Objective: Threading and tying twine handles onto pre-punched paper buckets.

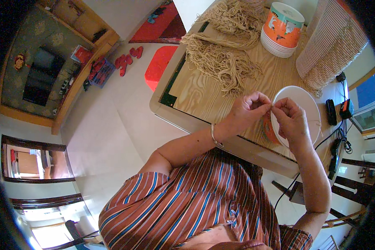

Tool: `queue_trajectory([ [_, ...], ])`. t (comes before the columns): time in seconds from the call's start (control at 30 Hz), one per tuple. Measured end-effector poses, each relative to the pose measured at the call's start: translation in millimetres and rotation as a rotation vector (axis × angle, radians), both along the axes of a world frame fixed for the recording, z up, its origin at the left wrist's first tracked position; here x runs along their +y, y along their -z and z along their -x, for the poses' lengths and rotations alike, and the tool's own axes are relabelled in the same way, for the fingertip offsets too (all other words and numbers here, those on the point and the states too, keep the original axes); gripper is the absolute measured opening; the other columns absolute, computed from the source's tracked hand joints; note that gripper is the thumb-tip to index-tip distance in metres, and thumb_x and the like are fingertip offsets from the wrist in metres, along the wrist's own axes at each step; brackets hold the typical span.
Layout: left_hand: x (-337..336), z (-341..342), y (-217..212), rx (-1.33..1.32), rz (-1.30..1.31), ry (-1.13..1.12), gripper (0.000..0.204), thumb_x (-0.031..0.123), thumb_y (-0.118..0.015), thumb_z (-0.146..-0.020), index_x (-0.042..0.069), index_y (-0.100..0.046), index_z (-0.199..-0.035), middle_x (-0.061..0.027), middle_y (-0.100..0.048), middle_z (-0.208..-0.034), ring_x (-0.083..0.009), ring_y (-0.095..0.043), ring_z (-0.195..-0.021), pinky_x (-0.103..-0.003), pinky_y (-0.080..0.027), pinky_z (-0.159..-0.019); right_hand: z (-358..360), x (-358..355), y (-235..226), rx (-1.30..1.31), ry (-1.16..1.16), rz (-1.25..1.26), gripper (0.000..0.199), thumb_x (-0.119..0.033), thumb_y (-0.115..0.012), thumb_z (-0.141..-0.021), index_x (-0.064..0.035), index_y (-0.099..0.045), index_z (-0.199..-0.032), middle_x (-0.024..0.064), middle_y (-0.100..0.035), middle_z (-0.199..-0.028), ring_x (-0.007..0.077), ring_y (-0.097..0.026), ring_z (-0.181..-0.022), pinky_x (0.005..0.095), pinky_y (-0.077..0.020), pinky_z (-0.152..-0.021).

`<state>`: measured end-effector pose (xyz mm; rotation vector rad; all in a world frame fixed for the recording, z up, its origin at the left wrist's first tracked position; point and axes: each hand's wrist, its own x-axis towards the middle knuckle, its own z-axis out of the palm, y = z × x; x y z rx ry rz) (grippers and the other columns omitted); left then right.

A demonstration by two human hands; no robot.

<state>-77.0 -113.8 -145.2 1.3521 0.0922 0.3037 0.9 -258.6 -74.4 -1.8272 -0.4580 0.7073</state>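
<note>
My left hand (250,110) and my right hand (293,121) meet fingertip to fingertip over the near-left rim of a paper bucket (306,104). Both pinch, thumb against forefinger; whatever lies between the tips is too small to make out. The bucket is white inside, with an orange printed outer wall, and stands at the table's near edge. A thin pale string (315,123) shows at its right side. Beyond my left hand lie loose heaps of tan cord (225,68) on the wood-grain table (202,98).
A nested stack of orange and green paper buckets (282,31) stands at the back. Tall leaning stacks of paper buckets (327,46) rise at the right. Black adapters (331,111) and tangled cables (343,135) lie at the right edge. A red stool (159,66) stands left of the table.
</note>
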Motion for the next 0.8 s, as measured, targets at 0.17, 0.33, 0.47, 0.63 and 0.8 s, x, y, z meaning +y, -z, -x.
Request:
queue_trajectory([
  [0.17, -3, 3, -4, -0.022, -0.031, -0.040, 0.013, 0.011, -0.061, -0.092, 0.002, -0.059, -0.101, -0.0018, -0.062, -0.089, -0.0077, -0.060, -0.080, -0.023, -0.051, -0.072, 1, 0, -3, 0.085, 0.031, -0.020, 0.009, -0.014, -0.063, -0.088, -0.0061, -0.059, -0.085, -0.0012, -0.055, -0.063, 0.0057, -0.040, -0.042, 0.0229, -0.0301, -0.035],
  [0.33, 1, 3, -2, -0.041, -0.023, 0.040, 0.013, 0.011, -0.061, -0.092, 0.002, -0.059, -0.101, -0.0014, -0.061, -0.089, -0.0083, -0.059, -0.080, -0.023, -0.050, -0.074, 2, 1, -8, 0.102, 0.004, 0.012, 0.009, -0.015, -0.060, -0.091, -0.0072, -0.057, -0.089, -0.0056, -0.046, -0.062, 0.0023, -0.036, -0.043, 0.0194, -0.0261, -0.036],
  [0.47, 4, 3, -6, -0.009, 0.026, 0.069, 0.013, 0.009, -0.063, -0.090, 0.002, -0.059, -0.099, 0.0001, -0.062, -0.090, -0.0069, -0.059, -0.083, -0.023, -0.050, -0.078, 2, -1, -13, 0.176, -0.003, -0.009, 0.009, -0.016, -0.060, -0.091, -0.0071, -0.057, -0.090, -0.0056, -0.045, -0.061, 0.0028, -0.037, -0.043, 0.0194, -0.0261, -0.036],
  [0.63, 3, 3, -6, -0.003, -0.025, 0.059, 0.010, 0.011, -0.061, -0.091, 0.004, -0.060, -0.099, -0.0003, -0.061, -0.086, -0.0079, -0.058, -0.080, -0.023, -0.050, -0.073, -3, -7, -8, 0.234, -0.030, -0.057, 0.015, -0.019, -0.063, -0.089, -0.0045, -0.061, -0.089, -0.0016, -0.049, -0.062, 0.0064, -0.043, -0.042, 0.0225, -0.0313, -0.035],
  [0.8, 4, 4, -8, 0.024, -0.103, 0.028, 0.009, 0.011, -0.062, -0.091, 0.004, -0.060, -0.097, 0.0009, -0.061, -0.085, -0.0065, -0.058, -0.078, -0.023, -0.050, -0.071, -2, -7, -8, 0.254, -0.065, -0.069, 0.017, -0.021, -0.063, -0.090, -0.0048, -0.061, -0.092, -0.0024, -0.048, -0.062, 0.0064, -0.043, -0.043, 0.0212, -0.0311, -0.035],
])
